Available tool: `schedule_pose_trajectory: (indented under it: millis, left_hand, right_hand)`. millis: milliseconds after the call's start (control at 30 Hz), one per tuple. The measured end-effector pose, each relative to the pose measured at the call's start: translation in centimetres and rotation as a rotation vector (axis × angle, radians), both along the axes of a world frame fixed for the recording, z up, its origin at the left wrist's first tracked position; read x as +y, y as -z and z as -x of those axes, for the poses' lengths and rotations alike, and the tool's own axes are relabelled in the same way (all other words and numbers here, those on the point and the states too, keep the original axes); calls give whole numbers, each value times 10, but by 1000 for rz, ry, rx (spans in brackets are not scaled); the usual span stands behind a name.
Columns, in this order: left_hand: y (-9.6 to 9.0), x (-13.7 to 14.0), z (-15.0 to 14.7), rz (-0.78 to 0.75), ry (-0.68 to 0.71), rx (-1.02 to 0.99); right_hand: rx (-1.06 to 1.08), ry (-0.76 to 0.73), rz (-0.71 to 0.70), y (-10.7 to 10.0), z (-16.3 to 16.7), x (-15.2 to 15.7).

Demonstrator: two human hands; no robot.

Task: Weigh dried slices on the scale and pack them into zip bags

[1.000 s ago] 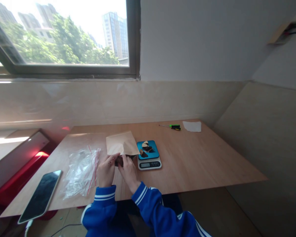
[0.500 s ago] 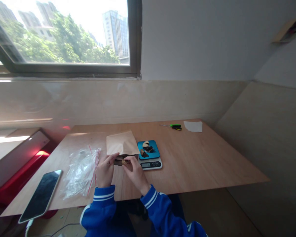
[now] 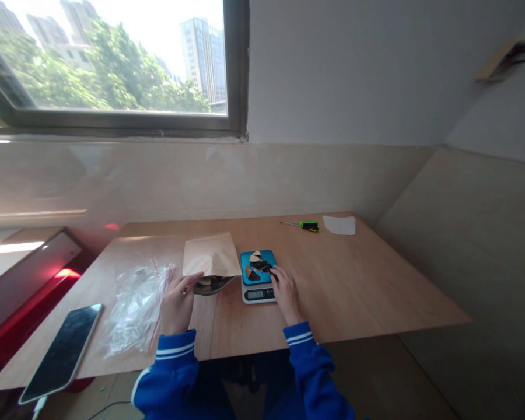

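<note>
My left hand [image 3: 178,303] pinches the near edge of a brown paper bag [image 3: 212,254] that lies on the table, holding its mouth apart. Dark and pale dried pieces [image 3: 206,283] show inside the opening. To the right stands a kitchen scale [image 3: 249,296] with a blue top and a small display whose digits I cannot read. Several dried pieces [image 3: 254,274], some dark and some pale, rest on the blue top. My right hand [image 3: 287,294] is at the scale's right edge, fingertips closed on a small dark piece [image 3: 272,272] over the blue top.
Clear zip bags [image 3: 133,309] lie left of my left hand, beside a phone [image 3: 63,353] with a cable at the table's left edge. Toward the back lie a screwdriver [image 3: 306,225] with a green and black handle and a white sheet of paper [image 3: 340,225].
My right hand has moved from the paper bag's mouth rightward to the scale, carrying a dark piece. My left hand stays on the bag. The view has shifted slightly.
</note>
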State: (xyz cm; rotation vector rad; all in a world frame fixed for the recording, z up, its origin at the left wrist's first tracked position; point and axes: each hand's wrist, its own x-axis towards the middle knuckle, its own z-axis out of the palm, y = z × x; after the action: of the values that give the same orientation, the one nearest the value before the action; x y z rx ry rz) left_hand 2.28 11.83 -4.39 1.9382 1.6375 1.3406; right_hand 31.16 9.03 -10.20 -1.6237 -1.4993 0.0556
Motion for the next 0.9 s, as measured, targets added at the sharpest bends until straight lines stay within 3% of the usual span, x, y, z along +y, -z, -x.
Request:
schedule_pose_trajectory:
  millis: [133, 233, 500, 700, 800, 900]
  left_hand:
    - [1, 0, 2, 6, -4, 6]
    - [3, 0, 5, 13, 1, 11]
    - [5, 1, 6, 16, -2, 3]
    - [2, -1, 2, 8, 8, -3]
    - [1, -2, 1, 4, 20, 0]
    - [0, -3, 2, -3, 31, -3]
  right_hand:
    - [-50, 7, 42, 19, 17, 3]
    - [-64, 23, 58, 19, 22, 3]
    - [49, -14, -108, -24, 16, -11]
    - [81, -271, -138, -49, 59, -23]
    - [88, -468, -105, -51, 94, -29]
    - [54, -547, -59, -43, 123, -30]
